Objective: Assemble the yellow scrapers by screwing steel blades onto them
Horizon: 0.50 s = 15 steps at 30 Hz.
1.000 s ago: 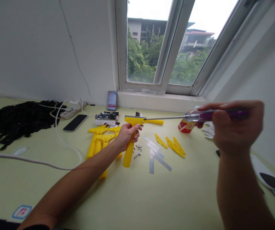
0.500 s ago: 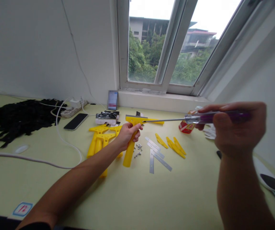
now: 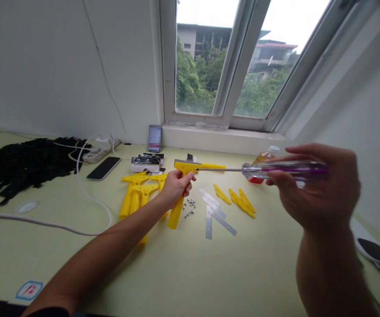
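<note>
Left hand [image 3: 177,185] gripping 1 yellow T-shaped tool [image 3: 176,215], right hand [image 3: 325,198] loosely clasping 1 screwdriver [image 3: 259,170], tip at tool's head, metal strips [image 3: 209,224] nearby.

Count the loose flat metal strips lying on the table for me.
4 visible: the farthest strip; a second strip just nearer, alongside it; a vertical strip at near left; a slanting strip at near right. Others could be hidden underneath.
</note>
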Each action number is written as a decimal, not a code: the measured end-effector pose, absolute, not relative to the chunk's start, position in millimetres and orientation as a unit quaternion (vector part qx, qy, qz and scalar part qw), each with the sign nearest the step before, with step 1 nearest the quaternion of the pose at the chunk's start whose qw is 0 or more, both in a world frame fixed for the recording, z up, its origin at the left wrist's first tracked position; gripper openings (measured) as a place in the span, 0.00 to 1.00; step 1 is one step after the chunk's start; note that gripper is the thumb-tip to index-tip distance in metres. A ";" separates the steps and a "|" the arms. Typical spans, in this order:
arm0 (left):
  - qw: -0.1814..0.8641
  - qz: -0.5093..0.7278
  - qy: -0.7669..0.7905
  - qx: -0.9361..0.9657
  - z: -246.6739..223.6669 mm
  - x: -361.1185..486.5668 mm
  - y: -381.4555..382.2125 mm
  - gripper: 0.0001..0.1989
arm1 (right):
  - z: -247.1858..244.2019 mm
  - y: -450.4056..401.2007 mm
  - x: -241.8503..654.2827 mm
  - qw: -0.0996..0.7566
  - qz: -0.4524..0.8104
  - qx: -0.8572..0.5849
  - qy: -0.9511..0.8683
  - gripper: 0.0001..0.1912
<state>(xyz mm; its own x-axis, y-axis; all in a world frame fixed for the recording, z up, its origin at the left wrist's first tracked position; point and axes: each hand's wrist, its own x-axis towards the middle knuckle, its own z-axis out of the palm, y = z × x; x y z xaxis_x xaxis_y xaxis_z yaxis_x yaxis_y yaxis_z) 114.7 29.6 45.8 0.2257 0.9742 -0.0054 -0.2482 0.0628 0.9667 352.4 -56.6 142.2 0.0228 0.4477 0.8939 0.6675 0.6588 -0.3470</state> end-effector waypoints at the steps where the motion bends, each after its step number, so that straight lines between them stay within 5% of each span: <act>1: 0.612 0.496 0.390 0.477 46.5 114.7 29.6 0.11 | 144.0 -57.2 352.2 0.570 -0.094 -0.400 -0.711 0.25; 4: 0.576 0.521 0.411 0.478 50.4 112.4 31.7 0.12 | 148.7 -57.2 352.0 0.521 -0.042 -0.400 -0.753 0.24; 8: 0.540 0.551 0.415 0.482 55.8 106.6 37.1 0.14 | 147.9 -52.1 355.1 0.509 -0.126 -0.481 -0.703 0.20; 12: 0.503 0.581 0.417 0.484 57.3 101.7 41.5 0.13 | 143.3 -45.9 359.4 0.472 -0.039 -0.437 -0.765 0.24; 15: 0.486 0.588 0.416 0.495 57.4 100.4 42.7 0.13 | 140.5 -43.5 361.4 0.491 -0.077 -0.484 -0.721 0.16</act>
